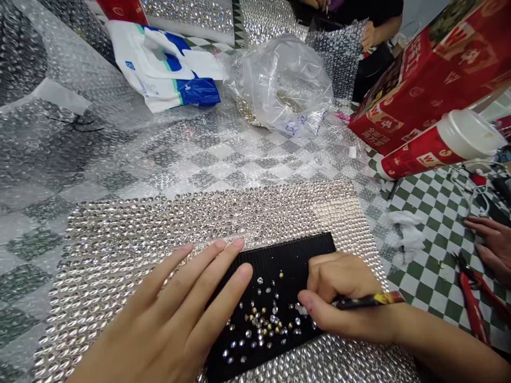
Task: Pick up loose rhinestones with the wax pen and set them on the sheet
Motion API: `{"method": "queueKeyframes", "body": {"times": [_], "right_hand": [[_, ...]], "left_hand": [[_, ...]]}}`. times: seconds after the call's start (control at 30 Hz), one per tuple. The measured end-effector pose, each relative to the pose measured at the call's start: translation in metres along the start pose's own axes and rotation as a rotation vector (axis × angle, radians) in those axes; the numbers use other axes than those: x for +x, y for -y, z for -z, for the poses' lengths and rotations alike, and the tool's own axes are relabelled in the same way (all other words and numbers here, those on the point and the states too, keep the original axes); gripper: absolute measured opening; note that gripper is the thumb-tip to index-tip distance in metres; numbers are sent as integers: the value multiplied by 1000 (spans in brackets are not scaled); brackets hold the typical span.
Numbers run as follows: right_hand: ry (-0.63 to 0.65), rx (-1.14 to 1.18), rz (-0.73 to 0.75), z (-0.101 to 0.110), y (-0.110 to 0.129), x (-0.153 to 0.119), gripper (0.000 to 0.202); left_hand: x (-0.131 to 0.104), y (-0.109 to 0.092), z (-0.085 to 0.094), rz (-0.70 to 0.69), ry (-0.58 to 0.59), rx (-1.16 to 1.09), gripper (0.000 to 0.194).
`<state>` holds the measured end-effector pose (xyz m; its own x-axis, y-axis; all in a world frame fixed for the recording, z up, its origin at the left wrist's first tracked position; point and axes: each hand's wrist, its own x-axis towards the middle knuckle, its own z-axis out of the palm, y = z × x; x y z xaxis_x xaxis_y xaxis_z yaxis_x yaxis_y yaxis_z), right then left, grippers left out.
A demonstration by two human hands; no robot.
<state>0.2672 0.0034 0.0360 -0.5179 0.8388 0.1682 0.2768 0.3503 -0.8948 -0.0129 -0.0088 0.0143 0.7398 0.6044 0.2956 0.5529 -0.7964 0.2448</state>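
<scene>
A silvery rhinestone sheet point(131, 223) lies in front of me, with a black ridged board point(291, 266) on top of it. Loose rhinestones point(263, 322), clear and gold-backed, are scattered over the board. My left hand point(171, 303) rests with fingers stretched out across the sheet, fingertips at the board's left edge. Over the right part of the board, my right hand point(339, 290) is closed around a dark pencil-like stick point(367, 300) with a yellow and red end. The stick's tip is hidden by the fingers, near the stones.
Bubble wrap point(191, 149) covers much of the checkered table. Behind are a wipes pack point(163, 74) and a clear plastic bag point(287, 80). To the right stand a red paper bag point(435, 69), a red cup point(431, 149) and red-handled pliers point(475, 303). Another person's hand point(493, 244) is nearby.
</scene>
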Motion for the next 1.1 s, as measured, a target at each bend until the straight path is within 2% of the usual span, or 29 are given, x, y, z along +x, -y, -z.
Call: {"method": "queueKeyframes", "body": {"times": [0.17,0.33,0.4,0.43,0.57,0.63,0.77,1.0,1.1], "right_hand": [[106,-20,39,1,-1,0,41],[158,-64,9,0,3,-1,42],[92,-37,16,1,3,-2,40],[19,-14,18,3,3,-1,39],[-389,-34,-56,23,-5,6,40],[-502,-173,-156,34,-14,12,41],[-488,-357,-277,44,-29,23,41],[-453,-391,-281,41,-31,25,41],[-481,-396,-257,45,-26,22,42]], "left_hand": [[0,-3,-9,6,36,47,98],[-2,1,-9,-60,13,67,96],[-1,2,-9,-61,-3,55,94],[-1,2,-9,-58,-5,46,94],[-2,2,-13,-50,-2,27,95],[-3,3,-14,-56,-5,36,95],[-4,4,-14,-58,-3,27,93],[-4,4,-12,-60,17,3,95],[-3,4,-14,-56,-2,7,94]]}}
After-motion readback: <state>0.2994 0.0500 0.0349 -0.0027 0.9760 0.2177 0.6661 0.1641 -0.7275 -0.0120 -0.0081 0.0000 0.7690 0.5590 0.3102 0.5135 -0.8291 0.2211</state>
